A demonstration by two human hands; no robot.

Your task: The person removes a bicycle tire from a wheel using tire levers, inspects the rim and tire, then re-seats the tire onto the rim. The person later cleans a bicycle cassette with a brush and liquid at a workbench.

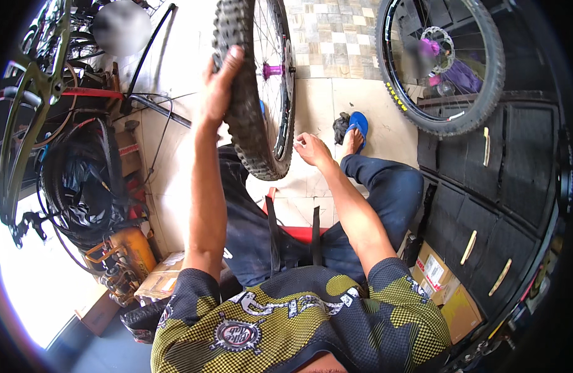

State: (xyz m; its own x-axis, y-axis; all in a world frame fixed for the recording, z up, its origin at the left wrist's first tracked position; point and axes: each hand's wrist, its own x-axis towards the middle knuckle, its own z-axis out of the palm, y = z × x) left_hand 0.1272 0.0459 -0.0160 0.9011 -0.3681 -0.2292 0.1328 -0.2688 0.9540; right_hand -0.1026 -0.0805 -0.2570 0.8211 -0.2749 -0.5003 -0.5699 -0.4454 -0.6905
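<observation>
Left hand [220,87] grasps knobbly-tyred wheel [244,121] | right hand [314,150] loosely curled, seemingly empty, wheel just leftward | step: apparently steadying wheel | next likely needs firm left hold

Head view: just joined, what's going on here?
The person's left hand grips the knobbly tyre of a bicycle wheel, holding it roughly upright in front of them. The right hand is close by the wheel's lower right side; I can't tell whether it touches. A second wheel is at upper right, away from both hands, and a green bike frame is at far left.
</observation>
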